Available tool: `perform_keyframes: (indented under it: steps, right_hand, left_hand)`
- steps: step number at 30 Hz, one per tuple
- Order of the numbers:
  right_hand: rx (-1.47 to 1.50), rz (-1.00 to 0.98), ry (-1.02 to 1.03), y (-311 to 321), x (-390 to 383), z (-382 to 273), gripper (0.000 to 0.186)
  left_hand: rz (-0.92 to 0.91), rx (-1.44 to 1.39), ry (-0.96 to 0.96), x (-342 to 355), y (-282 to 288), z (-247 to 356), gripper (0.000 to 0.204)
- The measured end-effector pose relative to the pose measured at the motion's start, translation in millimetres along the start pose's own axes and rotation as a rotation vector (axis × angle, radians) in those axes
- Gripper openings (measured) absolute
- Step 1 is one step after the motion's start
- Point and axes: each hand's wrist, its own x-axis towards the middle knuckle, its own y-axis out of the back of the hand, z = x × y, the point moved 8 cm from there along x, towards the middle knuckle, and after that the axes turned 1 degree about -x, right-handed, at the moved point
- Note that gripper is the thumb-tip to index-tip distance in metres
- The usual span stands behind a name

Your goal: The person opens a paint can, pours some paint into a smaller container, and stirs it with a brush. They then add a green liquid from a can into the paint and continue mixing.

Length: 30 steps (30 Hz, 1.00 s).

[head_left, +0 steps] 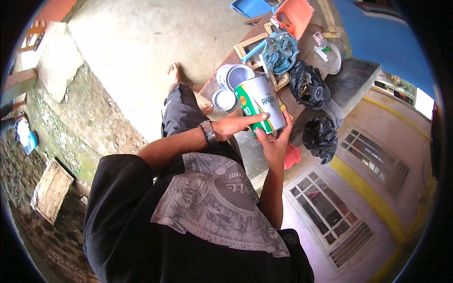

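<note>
I hold a silver, green and white can (pixel 258 99) tilted in both hands. My left hand (pixel 234 123) grips its lower left part, with the thumb laid across its front. My right hand (pixel 277 137) wraps round its lower right end. Just beyond the can, on the brown bench, an open white tin (pixel 234 75) shows a grey inside, and a smaller round container or lid (pixel 223 100) with pale contents sits beside it.
The bench (pixel 320 42) bears wooden frames (pixel 245 47), a blue cloth (pixel 281 54), an orange tray (pixel 292 16) and black bags (pixel 309 85). A blue tray (pixel 250 7) is behind. My bare feet rest near the bench on the concrete floor (pixel 122 42).
</note>
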Motion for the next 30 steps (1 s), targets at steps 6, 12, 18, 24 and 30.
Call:
perform_keyframes:
  steps: [6, 12, 18, 24, 30]
  right_hand:
    - [-0.012, 0.075, 0.010, 4, -10, 10, 0.093]
    - [0.047, 0.253, -0.051, -3, -25, 14, 0.093]
    - [0.126, 0.365, -0.076, -23, -32, 23, 0.095]
    - [0.191, 0.477, -0.173, -38, -46, 31, 0.098]
    - [0.211, 0.518, -0.161, -44, -54, 37, 0.101]
  left_hand:
    - [-0.001, 0.092, 0.170, -8, -6, 2, 0.063]
    - [-0.022, 0.175, 0.306, -8, 2, 4, 0.062]
    - [0.000, -0.003, 0.422, -8, 13, 17, 0.067]
    - [0.027, -0.001, 0.471, -7, 21, 25, 0.066]
    - [-0.026, 0.036, 0.457, -3, 24, 23, 0.062]
